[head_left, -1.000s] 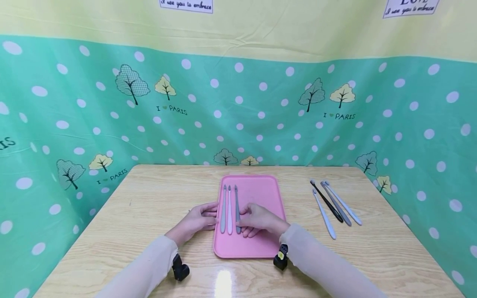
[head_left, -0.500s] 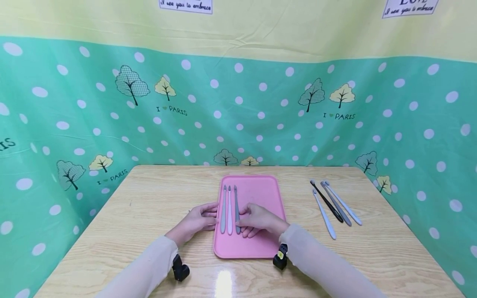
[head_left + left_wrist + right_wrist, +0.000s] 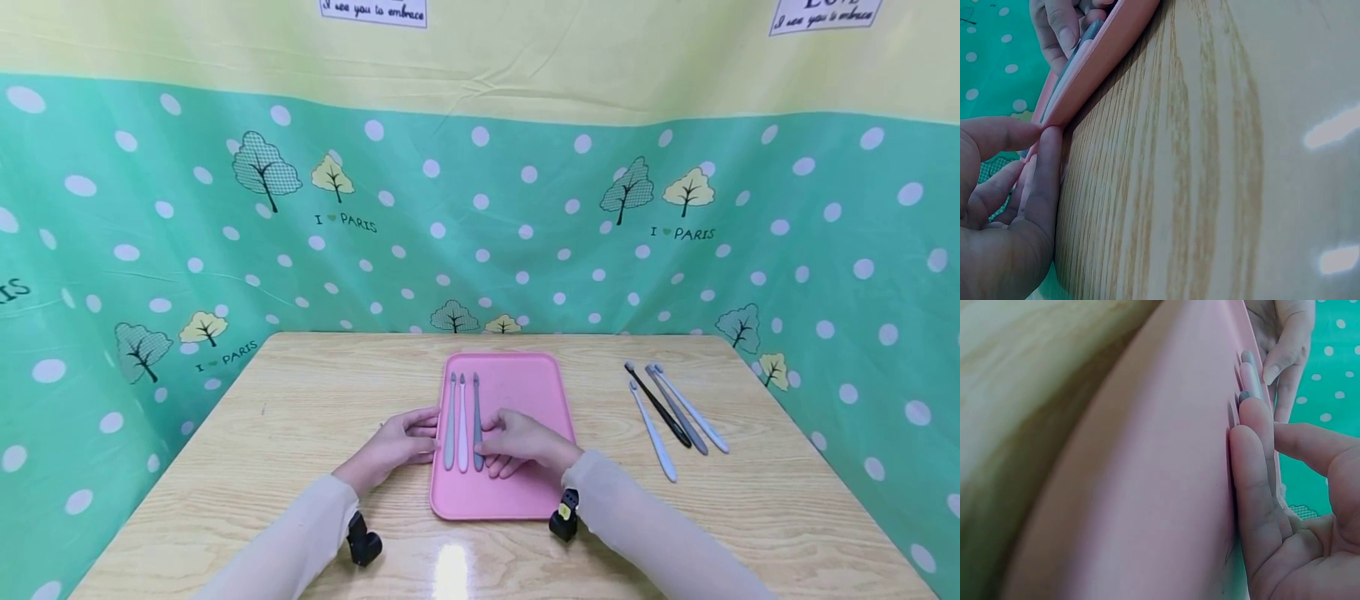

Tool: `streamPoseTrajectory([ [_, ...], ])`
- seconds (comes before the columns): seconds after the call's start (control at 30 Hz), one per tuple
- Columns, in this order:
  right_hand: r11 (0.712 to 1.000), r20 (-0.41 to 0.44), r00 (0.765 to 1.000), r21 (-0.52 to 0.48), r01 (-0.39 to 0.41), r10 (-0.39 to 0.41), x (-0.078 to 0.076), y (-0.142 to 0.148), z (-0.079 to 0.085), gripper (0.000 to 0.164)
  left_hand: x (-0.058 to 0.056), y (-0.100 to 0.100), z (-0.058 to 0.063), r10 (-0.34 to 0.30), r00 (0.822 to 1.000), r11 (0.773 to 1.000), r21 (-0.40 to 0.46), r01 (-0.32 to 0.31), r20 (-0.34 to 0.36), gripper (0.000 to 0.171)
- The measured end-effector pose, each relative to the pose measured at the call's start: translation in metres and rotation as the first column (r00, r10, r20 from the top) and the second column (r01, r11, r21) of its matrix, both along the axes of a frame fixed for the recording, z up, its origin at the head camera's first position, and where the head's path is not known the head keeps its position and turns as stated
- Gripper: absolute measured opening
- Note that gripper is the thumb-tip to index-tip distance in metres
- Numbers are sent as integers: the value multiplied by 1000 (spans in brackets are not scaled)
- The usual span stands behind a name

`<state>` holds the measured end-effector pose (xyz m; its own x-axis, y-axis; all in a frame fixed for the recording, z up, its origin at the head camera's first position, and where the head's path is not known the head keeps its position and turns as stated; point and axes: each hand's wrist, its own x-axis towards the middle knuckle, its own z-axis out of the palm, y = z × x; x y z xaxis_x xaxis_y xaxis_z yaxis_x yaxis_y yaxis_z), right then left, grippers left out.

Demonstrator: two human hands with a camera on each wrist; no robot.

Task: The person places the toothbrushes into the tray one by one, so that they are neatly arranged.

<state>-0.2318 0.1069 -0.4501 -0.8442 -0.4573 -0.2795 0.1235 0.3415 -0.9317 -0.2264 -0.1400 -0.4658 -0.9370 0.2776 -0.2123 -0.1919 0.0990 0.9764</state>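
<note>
On a pink tray (image 3: 521, 385) three toothbrushes lie side by side, bristle ends away from me: a grey-green toothbrush (image 3: 450, 425), a pale pink toothbrush (image 3: 462, 425) and a dark grey toothbrush (image 3: 477, 412). My right hand (image 3: 525, 442) pinches the handle of the dark grey one. Its handle end (image 3: 1245, 395) peeks out past the fingertips in the right wrist view. My left hand (image 3: 399, 446) grips the tray's left edge, thumb and finger meeting at the rim (image 3: 1100, 62) in the left wrist view.
Right of the tray, several more toothbrushes lie loosely on the wooden table (image 3: 337, 375): a black toothbrush (image 3: 660, 406), a grey toothbrush (image 3: 678, 412) and two pale blue ones, including the nearer pale blue toothbrush (image 3: 654, 433). A green dotted curtain (image 3: 480, 250) hangs behind the table.
The bristle end of the dark grey toothbrush has shifted very slightly right, away from the pink one. Both hands keep nearly the same place, and the tray has not moved.
</note>
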Motion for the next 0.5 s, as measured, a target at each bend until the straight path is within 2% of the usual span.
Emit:
streamPoseTrajectory([
  [0.33,1000,7,1000,-5,-3,3,-2,0,-2,42,1,1,4,12,1000,1000,-22,-12,10,64],
  [0.5,1000,9,1000,-4,1,-1,-3,-1,-2,47,1,1,2,7,1000,1000,-12,-7,5,64],
])
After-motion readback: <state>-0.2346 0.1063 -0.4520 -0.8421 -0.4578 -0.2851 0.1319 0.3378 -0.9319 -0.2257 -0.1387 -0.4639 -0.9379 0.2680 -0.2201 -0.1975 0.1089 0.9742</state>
